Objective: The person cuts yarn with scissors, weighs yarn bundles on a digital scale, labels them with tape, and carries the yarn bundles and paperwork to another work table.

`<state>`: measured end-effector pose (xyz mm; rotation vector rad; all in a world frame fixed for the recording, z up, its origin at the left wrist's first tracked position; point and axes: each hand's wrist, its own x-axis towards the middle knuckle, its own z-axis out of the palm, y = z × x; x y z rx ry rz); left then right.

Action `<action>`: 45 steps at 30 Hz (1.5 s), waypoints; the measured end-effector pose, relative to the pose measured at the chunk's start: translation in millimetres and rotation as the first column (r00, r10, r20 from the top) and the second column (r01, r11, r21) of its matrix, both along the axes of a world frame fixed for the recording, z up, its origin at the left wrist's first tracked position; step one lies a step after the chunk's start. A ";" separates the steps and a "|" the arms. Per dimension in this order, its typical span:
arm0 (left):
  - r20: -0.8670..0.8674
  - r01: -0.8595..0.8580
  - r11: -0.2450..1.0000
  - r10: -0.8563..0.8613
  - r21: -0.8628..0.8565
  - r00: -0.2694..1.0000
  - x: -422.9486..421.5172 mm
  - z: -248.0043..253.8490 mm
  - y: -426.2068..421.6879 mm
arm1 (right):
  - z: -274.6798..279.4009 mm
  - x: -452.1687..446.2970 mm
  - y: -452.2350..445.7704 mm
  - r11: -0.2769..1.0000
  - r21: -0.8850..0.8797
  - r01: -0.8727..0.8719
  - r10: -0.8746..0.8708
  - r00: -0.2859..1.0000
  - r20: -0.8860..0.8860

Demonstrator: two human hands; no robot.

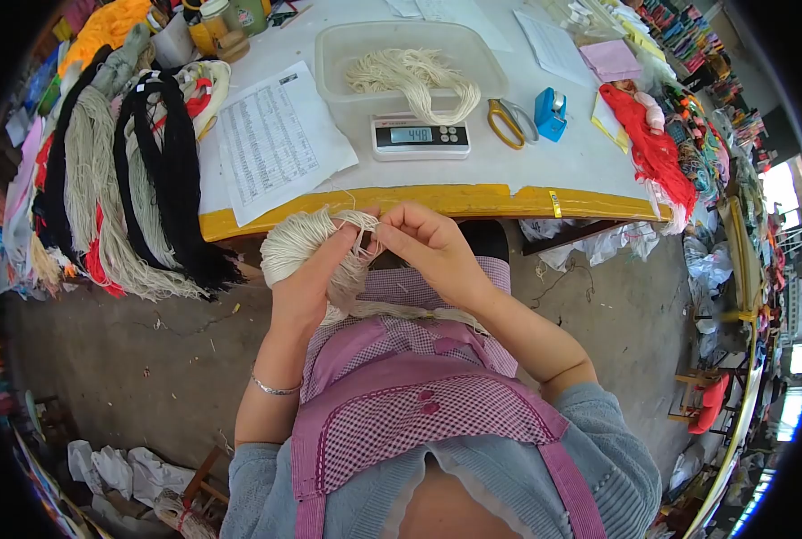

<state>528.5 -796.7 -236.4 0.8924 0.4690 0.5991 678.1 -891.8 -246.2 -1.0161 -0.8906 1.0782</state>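
Observation:
My left hand is closed around a thick skein of cream yarn, held over my lap at the table's front edge. Fingers of my right hand pinch strands of the same yarn at the skein's right side. More cream yarn crosses my lap below. Beyond my hands, a digital scale reads 448. A clear plastic tub rests on it, with a loose cream hank inside that hangs over the front rim.
Printed sheets lie left of the scale. Yellow-handled scissors and a blue tape dispenser are to its right. Black and grey hanks drape over the left edge, red yarn over the right. The table has a yellow edge.

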 end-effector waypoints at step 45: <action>0.081 -0.050 0.986 0.064 -0.162 0.995 -46.9 -11.3 20.2 | 12.8 -4.6 43.9 0.904 -0.312 -0.294 0.354 0.922 0.157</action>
